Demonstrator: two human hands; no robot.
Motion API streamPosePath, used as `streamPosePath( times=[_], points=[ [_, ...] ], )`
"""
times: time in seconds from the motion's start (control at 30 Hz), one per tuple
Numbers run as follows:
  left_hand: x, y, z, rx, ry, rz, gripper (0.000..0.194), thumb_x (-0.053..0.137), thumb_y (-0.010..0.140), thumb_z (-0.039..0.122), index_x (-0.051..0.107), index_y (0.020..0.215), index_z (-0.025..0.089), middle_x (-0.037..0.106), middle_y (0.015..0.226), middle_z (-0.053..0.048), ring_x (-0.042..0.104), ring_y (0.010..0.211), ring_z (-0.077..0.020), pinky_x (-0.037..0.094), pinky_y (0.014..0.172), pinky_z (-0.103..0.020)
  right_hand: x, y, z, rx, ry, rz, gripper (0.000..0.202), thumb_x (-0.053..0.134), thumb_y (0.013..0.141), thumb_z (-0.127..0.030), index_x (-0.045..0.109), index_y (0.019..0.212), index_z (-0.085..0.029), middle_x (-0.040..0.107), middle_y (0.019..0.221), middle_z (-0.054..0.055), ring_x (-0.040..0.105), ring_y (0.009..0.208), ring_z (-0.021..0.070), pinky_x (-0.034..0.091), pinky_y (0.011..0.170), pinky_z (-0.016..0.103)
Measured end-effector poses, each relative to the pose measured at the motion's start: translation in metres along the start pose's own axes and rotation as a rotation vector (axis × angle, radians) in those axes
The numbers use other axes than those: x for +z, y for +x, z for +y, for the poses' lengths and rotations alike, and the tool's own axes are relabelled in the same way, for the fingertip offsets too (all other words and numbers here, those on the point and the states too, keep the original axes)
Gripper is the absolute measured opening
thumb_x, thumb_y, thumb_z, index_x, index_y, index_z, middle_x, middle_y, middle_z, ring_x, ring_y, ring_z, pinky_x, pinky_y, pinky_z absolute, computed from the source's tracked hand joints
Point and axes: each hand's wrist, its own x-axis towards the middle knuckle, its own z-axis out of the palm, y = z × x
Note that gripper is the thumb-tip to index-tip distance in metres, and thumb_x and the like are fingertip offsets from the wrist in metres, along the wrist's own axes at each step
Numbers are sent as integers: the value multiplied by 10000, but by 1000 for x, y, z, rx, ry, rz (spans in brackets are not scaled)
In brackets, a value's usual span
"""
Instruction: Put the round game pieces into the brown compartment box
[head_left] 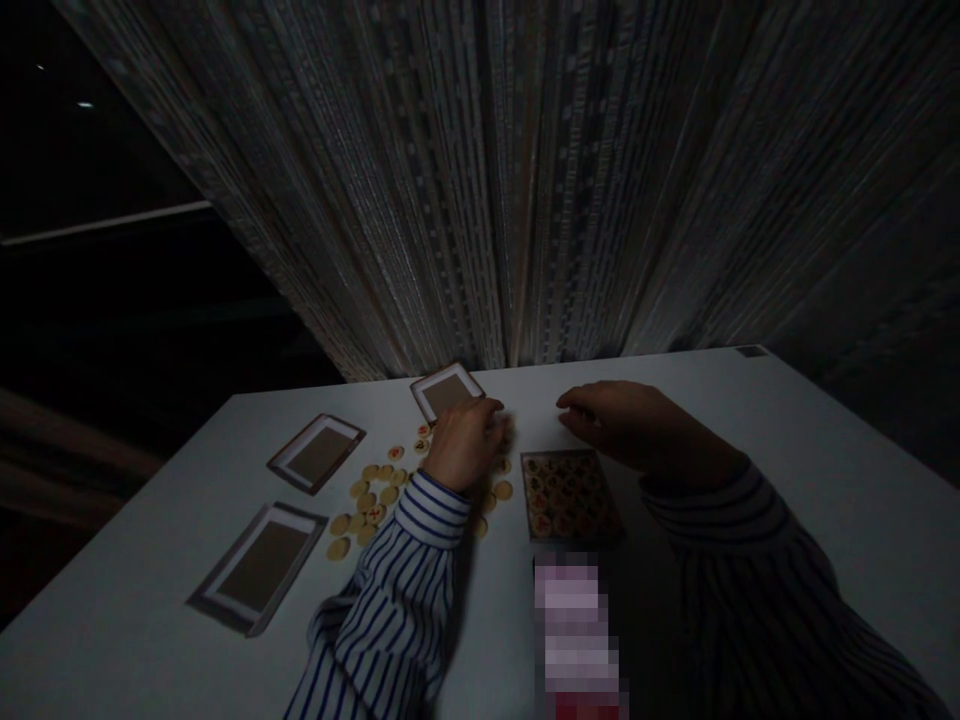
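My left hand [465,441] reaches over the middle of a loose spread of round wooden Chinese chess pieces [365,502], covering some of them. Its thumb and index fingertip show apart, with nothing visible between them; the other fingers are hidden. On the right, my right hand [619,422] hovers above the white table, just beyond a square box [574,542] packed with chess pieces [568,490] marked in red and black. Its bent fingers and thumb leave a gap, and no piece shows in it. Many loose pieces lie plain side up; a few show red or dark characters.
Three flat, framed rectangular trays or lids rest on the white table [750,480]: one front left [259,565], another behind it [319,453], a third at the back [444,388]. A pixelated block [576,640] sits near the front edge. Patterned curtains [517,180] hang behind. The light is dim.
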Motion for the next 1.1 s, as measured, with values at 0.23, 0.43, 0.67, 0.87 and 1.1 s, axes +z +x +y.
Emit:
streamPosePath(
  times=[0.23,0.43,0.67,0.87,1.1],
  points=[
    [22,19,2,-37,87,-33,290,505,826,320,618,1049,173,661,1040,-97,571,1017,-254,398,880,-402,2,-3,5,-27,33,27,263,442,846,-307,619,1015,-213,683,909,46,612,820,183,404,671,283],
    [41,25,3,-74,105,-39,256,482,821,269,643,1001,184,664,1020,-102,537,1053,-255,245,1004,-488,7,-4,9,-62,13,72,222,471,837,-280,621,981,-202,686,843,39,620,769,175,401,636,274],
    [51,27,0,-66,118,-53,239,475,805,246,646,956,174,674,981,-106,528,1051,-268,242,992,-504,10,0,4,-26,3,8,203,486,832,-264,631,962,-207,694,835,36,624,755,167,411,638,263],
    [60,27,-4,-72,115,-34,248,460,808,246,650,942,159,684,939,-112,560,992,-273,270,963,-502,19,4,4,28,-49,-137,253,485,826,-303,628,1013,-209,699,870,51,640,789,199,435,648,291],
    [64,27,-6,-78,115,-15,240,463,811,250,652,932,164,692,924,-104,562,986,-272,270,964,-500,34,5,9,-11,-70,-140,290,463,837,-337,618,1050,-214,697,902,59,641,822,209,443,674,304]
  ],
)
